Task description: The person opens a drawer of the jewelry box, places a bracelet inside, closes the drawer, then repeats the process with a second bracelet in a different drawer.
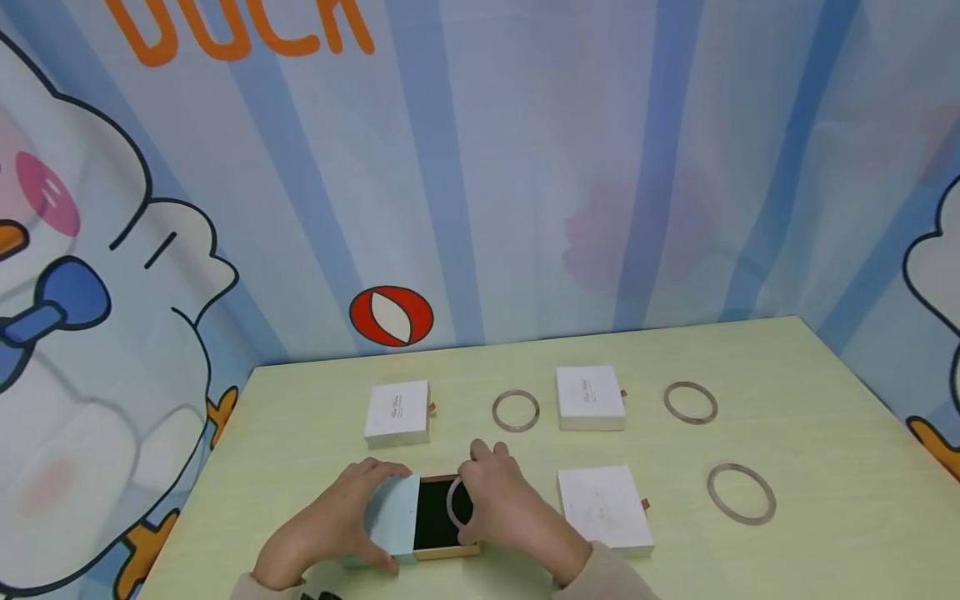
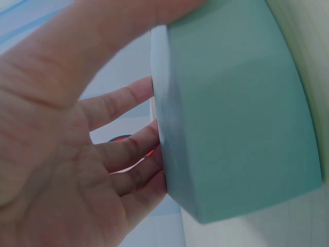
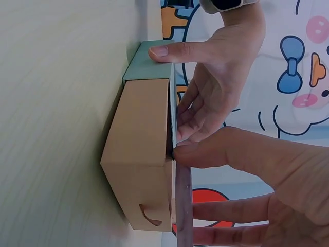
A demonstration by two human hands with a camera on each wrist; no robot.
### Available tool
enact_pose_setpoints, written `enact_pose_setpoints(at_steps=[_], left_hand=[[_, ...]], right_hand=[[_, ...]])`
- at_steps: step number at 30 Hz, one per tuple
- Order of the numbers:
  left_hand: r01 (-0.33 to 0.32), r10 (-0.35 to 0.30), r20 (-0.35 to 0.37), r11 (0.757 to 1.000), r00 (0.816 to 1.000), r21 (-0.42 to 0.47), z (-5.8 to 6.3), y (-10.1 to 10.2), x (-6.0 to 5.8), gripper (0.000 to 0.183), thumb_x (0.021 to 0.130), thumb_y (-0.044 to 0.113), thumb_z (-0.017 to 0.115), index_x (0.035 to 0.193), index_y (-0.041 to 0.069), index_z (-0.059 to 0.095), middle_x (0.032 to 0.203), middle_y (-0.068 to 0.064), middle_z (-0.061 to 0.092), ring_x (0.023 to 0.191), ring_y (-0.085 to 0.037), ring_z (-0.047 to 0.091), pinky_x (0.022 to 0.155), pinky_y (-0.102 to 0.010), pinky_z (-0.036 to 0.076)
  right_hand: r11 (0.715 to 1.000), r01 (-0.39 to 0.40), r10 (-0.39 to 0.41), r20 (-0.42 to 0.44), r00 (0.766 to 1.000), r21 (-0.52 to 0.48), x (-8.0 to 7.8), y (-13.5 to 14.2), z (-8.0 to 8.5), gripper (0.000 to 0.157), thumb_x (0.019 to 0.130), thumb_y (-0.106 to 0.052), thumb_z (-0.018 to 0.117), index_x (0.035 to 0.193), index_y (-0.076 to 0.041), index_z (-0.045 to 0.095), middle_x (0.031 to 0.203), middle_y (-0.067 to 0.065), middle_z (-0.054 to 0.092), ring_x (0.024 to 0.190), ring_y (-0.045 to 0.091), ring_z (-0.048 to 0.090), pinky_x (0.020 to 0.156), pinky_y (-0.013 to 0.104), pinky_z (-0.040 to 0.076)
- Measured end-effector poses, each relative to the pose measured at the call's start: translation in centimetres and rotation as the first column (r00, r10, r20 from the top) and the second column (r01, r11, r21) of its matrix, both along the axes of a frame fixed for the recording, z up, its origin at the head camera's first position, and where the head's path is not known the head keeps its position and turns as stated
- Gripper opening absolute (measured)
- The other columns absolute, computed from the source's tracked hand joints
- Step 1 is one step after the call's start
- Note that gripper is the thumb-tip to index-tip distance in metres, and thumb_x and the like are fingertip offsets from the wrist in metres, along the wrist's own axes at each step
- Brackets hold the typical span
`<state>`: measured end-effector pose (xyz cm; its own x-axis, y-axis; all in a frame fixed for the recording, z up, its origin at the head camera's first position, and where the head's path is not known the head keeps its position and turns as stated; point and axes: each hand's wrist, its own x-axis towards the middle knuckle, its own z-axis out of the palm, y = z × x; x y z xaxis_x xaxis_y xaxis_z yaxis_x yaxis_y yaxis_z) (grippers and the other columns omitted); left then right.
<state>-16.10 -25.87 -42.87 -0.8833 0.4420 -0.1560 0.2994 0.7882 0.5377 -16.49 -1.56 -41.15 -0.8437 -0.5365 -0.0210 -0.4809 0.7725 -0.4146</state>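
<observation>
A light green slide-out box (image 1: 392, 515) lies on the table with its tan drawer (image 1: 447, 552) pulled partly out to the right. Dark lining covers the drawer's inside. My left hand (image 1: 337, 510) grips the green sleeve, thumb on the near side and fingers on the far side; the left wrist view shows the thumb and fingertips against the green box (image 2: 247, 118). Between thumb and fingers, my right hand (image 1: 506, 500) pinches a pale, translucent bangle (image 1: 451, 502) over the drawer. In the right wrist view the bangle (image 3: 183, 206) stands close to the drawer's open top.
Three white boxes with small tabs lie around: one at back left (image 1: 397, 413), one at back middle (image 1: 590, 398), one right of my right hand (image 1: 606, 510). Loose bangles rest at the back middle (image 1: 516, 411), back right (image 1: 691, 402) and right (image 1: 741, 494). A printed curtain (image 1: 525, 167) hangs behind the table.
</observation>
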Motion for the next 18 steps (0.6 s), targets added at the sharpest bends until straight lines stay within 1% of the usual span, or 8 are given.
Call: enact_pose_setpoints(at_steps=[5,13,18], left_hand=[[0.021,-0.021,-0.011,1.0,1.0,0.007,-0.02,-0.14,-0.05,0.099,0.051,0.039,0.1,0.134,0.012,0.054,0.124,-0.005,0.053,0.111,-0.028,0.046,0.093,-0.054,0.045],[0.026,-0.026,-0.005,1.0,1.0,0.008,-0.04,-0.2,-0.13,0.1,0.051,0.04,0.1,0.135,0.011,0.053,0.125,-0.006,0.053,0.112,-0.028,0.046,0.094,-0.054,0.044],[0.033,-0.033,-0.017,0.999,0.999,0.006,-0.04,-0.23,-0.08,0.1,0.051,0.039,0.1,0.135,0.01,0.053,0.125,-0.006,0.053,0.112,-0.028,0.046,0.093,-0.054,0.044]], right_hand=[[1.0,-0.016,0.016,-0.013,1.0,0.005,-0.17,-0.22,-0.23,0.051,0.059,-0.03,0.098,0.094,-0.003,0.072,0.096,0.003,0.053,0.082,0.02,0.044,0.068,0.028,0.044],[0.999,-0.039,0.038,-0.017,0.999,-0.005,-0.29,-0.5,-0.41,0.05,0.06,-0.03,0.097,0.095,-0.003,0.073,0.093,0.001,0.053,0.079,0.018,0.042,0.067,0.025,0.043],[0.999,-0.052,0.052,-0.014,0.999,0.013,-0.35,-0.86,-0.53,0.052,0.061,-0.032,0.097,0.097,-0.003,0.074,0.094,0.0,0.053,0.079,0.017,0.042,0.066,0.024,0.043]])
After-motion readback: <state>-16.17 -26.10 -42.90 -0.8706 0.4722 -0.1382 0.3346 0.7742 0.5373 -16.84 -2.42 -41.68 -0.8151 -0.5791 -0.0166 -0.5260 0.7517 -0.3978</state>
